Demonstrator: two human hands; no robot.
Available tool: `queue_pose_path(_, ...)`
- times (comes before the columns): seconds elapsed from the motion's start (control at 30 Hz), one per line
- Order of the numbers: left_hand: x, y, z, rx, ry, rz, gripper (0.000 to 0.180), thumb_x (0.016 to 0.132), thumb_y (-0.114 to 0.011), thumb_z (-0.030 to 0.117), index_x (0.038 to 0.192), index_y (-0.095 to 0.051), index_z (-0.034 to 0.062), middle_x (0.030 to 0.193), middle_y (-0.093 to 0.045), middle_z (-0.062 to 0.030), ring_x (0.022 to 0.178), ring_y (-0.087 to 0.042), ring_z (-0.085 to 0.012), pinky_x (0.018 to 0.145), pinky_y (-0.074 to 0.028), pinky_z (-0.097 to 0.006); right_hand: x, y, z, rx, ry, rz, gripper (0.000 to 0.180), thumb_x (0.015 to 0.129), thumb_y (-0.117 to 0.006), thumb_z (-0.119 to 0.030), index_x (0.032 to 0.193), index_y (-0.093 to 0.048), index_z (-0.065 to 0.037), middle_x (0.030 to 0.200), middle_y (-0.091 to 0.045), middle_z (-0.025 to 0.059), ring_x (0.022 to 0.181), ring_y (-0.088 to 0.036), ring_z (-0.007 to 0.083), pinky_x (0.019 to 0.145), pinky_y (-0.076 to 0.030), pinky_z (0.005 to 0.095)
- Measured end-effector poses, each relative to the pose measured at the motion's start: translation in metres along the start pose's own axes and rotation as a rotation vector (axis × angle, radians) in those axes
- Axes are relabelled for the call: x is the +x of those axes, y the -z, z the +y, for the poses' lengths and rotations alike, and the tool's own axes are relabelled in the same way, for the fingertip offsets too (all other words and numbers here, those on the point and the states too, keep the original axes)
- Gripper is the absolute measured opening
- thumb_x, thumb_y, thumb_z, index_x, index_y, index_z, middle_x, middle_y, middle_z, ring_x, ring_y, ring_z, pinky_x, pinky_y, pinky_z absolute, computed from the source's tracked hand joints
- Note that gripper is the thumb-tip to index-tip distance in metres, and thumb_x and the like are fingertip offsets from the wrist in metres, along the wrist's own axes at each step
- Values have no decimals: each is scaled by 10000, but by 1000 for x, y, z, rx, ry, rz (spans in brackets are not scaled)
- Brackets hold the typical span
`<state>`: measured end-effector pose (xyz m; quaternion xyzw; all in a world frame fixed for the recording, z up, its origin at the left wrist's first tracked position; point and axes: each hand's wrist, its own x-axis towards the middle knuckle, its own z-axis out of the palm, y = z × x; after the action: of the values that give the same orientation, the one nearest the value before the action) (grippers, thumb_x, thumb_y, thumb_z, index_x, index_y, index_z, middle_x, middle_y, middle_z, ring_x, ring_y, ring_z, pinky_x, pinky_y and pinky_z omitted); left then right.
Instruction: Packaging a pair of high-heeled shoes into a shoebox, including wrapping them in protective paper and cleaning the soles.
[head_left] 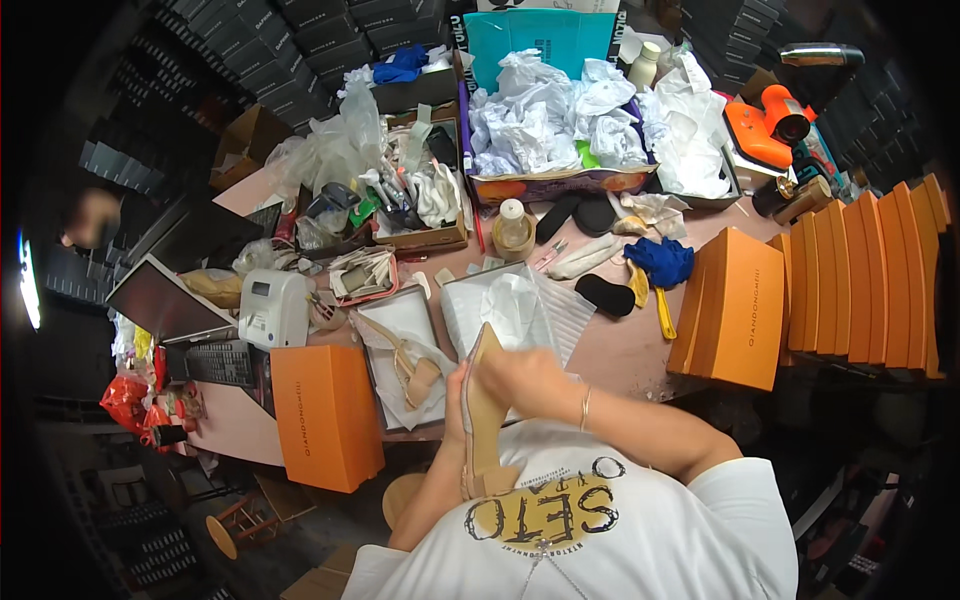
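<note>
A beige pointed high-heeled shoe [486, 425] is held upright before my chest, toe up and sole showing. My left hand [455, 408] wraps round its left side. At its upper right side, my right hand [532, 382] is closed against it, slightly blurred; its fingertips are hidden. A matching beige shoe [421, 382] lies on white paper in an open shoebox [385, 317] beyond my left hand. Just past my hands is an open box part [462, 297] holding white tissue paper [508, 303].
Orange shoeboxes stand at the left [325, 415] and right [735, 310], with a row of orange boxes [850, 280] beyond. Across the back are a carton of crumpled paper [560, 187], a glue bottle [513, 232], a blue cloth [662, 262] and a label printer [274, 308].
</note>
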<state>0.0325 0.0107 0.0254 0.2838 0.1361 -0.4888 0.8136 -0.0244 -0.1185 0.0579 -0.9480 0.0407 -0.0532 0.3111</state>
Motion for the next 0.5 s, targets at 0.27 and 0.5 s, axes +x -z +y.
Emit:
queue_pose_path(0.27, -12, -21, -4, 174, -28, 228, 482, 942, -365, 442, 1108, -555, 32, 907, -631, -86, 750, -616, -170, 656, -512, -292, -7, -1, -34, -42, 144, 44, 239, 884, -540, -262, 758, -518, -60, 601, -587, 132, 489, -583, 315, 459, -465, 392)
queue_pose_path(0.5, 2, 8, 4, 215, 15, -47, 492, 938, -357, 452, 1128, -546, 39, 1006, -614, -134, 945, -608, -231, 868, -486, -379, 5, 4, -29, 5, 152, 108, 206, 848, -575, -238, 776, -535, -49, 605, -591, 105, 525, -606, 284, 473, -478, 406)
